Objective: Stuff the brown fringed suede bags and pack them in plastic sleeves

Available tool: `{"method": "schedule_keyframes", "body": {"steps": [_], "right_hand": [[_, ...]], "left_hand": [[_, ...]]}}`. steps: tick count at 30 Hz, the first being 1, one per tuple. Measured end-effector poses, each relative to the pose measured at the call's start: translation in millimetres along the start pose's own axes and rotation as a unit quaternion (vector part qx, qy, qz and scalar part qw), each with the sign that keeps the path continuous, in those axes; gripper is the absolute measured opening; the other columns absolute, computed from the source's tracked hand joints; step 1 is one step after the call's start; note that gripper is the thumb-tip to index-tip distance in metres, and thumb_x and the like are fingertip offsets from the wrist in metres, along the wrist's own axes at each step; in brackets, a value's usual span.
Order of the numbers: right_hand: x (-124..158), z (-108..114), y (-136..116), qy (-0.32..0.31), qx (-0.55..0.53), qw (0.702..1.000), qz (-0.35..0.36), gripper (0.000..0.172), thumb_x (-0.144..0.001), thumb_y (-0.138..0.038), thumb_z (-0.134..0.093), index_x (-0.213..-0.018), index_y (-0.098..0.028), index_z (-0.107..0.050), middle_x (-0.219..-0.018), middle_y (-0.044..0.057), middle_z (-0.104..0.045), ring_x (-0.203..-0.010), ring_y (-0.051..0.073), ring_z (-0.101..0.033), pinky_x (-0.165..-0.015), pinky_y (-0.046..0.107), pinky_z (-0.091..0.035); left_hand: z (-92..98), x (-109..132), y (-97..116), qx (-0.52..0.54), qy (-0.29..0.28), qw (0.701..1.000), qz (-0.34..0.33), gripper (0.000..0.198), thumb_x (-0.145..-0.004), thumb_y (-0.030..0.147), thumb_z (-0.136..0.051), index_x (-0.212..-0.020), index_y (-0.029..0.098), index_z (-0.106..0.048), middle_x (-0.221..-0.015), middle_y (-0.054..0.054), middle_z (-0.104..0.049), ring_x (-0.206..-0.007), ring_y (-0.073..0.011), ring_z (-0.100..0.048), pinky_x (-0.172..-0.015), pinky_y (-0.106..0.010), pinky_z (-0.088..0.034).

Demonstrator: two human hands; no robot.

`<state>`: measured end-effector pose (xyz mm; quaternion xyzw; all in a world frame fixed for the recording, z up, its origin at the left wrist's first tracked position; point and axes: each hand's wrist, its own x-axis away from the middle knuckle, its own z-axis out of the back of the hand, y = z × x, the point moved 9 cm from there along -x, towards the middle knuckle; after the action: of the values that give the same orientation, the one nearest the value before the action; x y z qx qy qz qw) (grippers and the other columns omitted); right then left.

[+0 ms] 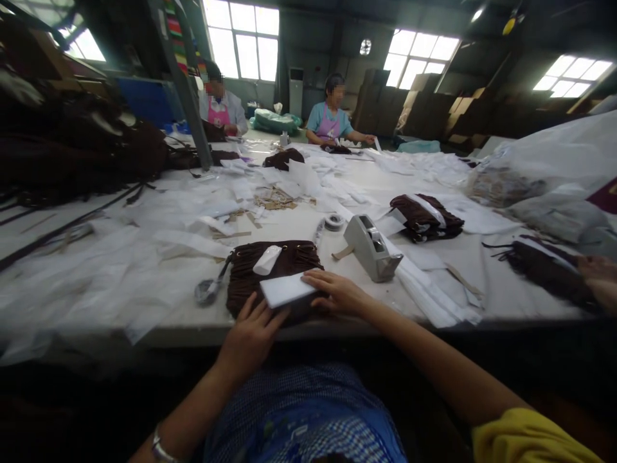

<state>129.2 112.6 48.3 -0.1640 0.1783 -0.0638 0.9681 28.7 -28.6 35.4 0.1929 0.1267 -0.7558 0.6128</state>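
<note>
A dark brown gathered fabric bag (pixel 241 276) with metal eyelets lies at the table's front edge before me. Across its near part is a flat white rectangular sheet (pixel 286 289); whether it is paper or foam I cannot tell. My left hand (pixel 251 331) rests at the sheet's left end with fingers stretched out over the bag. At the right end, my right hand (pixel 337 292) has its fingers on top of the sheet and its thumb at the near side. A small white wrapped piece (pixel 267 260) sits on the bag, and a grey wrapped bundle (pixel 206 292) lies beside it.
A grey tape dispenser (pixel 371 247) and a tape roll (pixel 333 222) stand right of the bag. Another banded brown bag (pixel 427 217) lies beyond. White sheets (pixel 193 244) and tan tags (pixel 274 199) are scattered around. Another person's hand (pixel 600 280) touches a brown bag at right. Two people work opposite.
</note>
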Motion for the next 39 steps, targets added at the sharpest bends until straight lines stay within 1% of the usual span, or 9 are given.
{"method": "schedule_keyframes", "body": {"steps": [2,5,8,12,15,23,30,35,39], "right_hand": [[-2.9,11.6,4.1,0.013,-0.020,0.999,-0.032,0.039,-0.097,-0.030,-0.053,-0.135,-0.021,-0.058,-0.133,0.011,-0.063,-0.122,0.022,-0.060,-0.104,0.037,-0.049],[4.0,46.9,4.5,0.136,-0.032,0.983,-0.118,0.033,-0.100,-0.029,-0.047,-0.129,-0.027,-0.063,-0.119,0.006,-0.070,-0.107,0.021,-0.067,-0.096,0.034,-0.054],[22.6,67.8,-31.9,0.236,-0.008,0.966,-0.109,0.031,-0.099,-0.029,-0.051,-0.127,-0.027,-0.064,-0.115,0.007,-0.070,-0.105,0.021,-0.066,-0.093,0.035,-0.054],[36.4,32.6,-124.5,0.170,0.057,0.978,0.110,0.031,-0.096,-0.020,-0.056,-0.126,-0.023,-0.063,-0.107,0.004,-0.070,-0.095,0.017,-0.063,-0.084,0.031,-0.054],[36.2,-2.2,-159.7,0.136,0.098,0.971,0.172,0.026,-0.097,-0.018,-0.055,-0.122,-0.017,-0.064,-0.102,0.004,-0.070,-0.087,0.015,-0.060,-0.078,0.030,-0.050],[8.9,-31.5,-130.2,0.150,0.189,0.963,0.121,0.025,-0.099,-0.019,-0.050,-0.118,-0.017,-0.065,-0.101,0.008,-0.067,-0.083,0.019,-0.053,-0.070,0.033,-0.042],[24.5,-31.2,-80.5,0.163,0.189,0.968,0.034,0.029,-0.097,-0.015,-0.050,-0.120,-0.016,-0.067,-0.104,0.011,-0.067,-0.085,0.021,-0.055,-0.074,0.036,-0.047],[18.8,-44.5,-67.4,0.184,0.137,0.973,-0.015,0.025,-0.095,-0.013,-0.055,-0.113,-0.017,-0.071,-0.104,0.010,-0.070,-0.085,0.020,-0.060,-0.077,0.033,-0.053],[31.5,-41.2,-66.2,0.193,0.070,0.979,-0.001,0.024,-0.095,-0.013,-0.055,-0.114,-0.017,-0.070,-0.107,0.009,-0.072,-0.089,0.019,-0.065,-0.083,0.031,-0.056]], "left_hand": [[-1.2,-1.3,-5.3,0.023,-0.029,0.999,-0.021,0.049,-0.087,0.004,-0.047,-0.133,0.018,-0.059,-0.133,-0.012,-0.063,-0.126,-0.0269,-0.057,-0.109,-0.050,-0.043],[-1.9,-5.3,-23.0,0.083,-0.056,0.995,-0.014,0.057,-0.082,-0.002,-0.041,-0.134,0.017,-0.057,-0.138,-0.009,-0.061,-0.127,-0.0203,-0.057,-0.107,-0.040,-0.047],[-1.3,-13.4,-45.3,0.159,-0.087,0.983,0.017,0.060,-0.079,-0.002,-0.041,-0.132,0.019,-0.059,-0.133,-0.006,-0.064,-0.121,-0.0184,-0.061,-0.101,-0.034,-0.051],[-0.4,-29.7,-62.4,0.246,-0.195,0.949,0.021,0.060,-0.075,0.005,-0.052,-0.133,0.022,-0.060,-0.128,-0.005,-0.068,-0.113,-0.0206,-0.066,-0.098,-0.032,-0.050],[3.9,-42.4,-67.6,0.276,-0.267,0.923,0.012,0.067,-0.072,0.005,-0.053,-0.136,0.024,-0.057,-0.131,-0.002,-0.066,-0.116,-0.0187,-0.063,-0.102,-0.028,-0.045],[2.7,-53.7,-69.3,0.289,-0.340,0.895,-0.017,0.067,-0.075,0.008,-0.054,-0.140,0.023,-0.053,-0.136,-0.001,-0.062,-0.119,-0.0187,-0.061,-0.100,-0.025,-0.046],[10.8,-50.4,-55.5,0.309,-0.300,0.902,-0.028,0.061,-0.081,0.011,-0.056,-0.140,0.026,-0.053,-0.137,0.000,-0.062,-0.123,-0.0181,-0.060,-0.104,-0.027,-0.045],[9.5,-30.5,-34.7,0.184,-0.176,0.967,-0.026,0.056,-0.084,0.033,-0.068,-0.137,0.022,-0.055,-0.139,-0.007,-0.060,-0.127,-0.0232,-0.057,-0.107,-0.036,-0.045],[4.7,-5.3,-10.8,0.054,-0.039,0.997,-0.026,0.044,-0.093,0.019,-0.057,-0.136,0.018,-0.055,-0.137,-0.011,-0.060,-0.130,-0.0264,-0.053,-0.113,-0.052,-0.038]]}}
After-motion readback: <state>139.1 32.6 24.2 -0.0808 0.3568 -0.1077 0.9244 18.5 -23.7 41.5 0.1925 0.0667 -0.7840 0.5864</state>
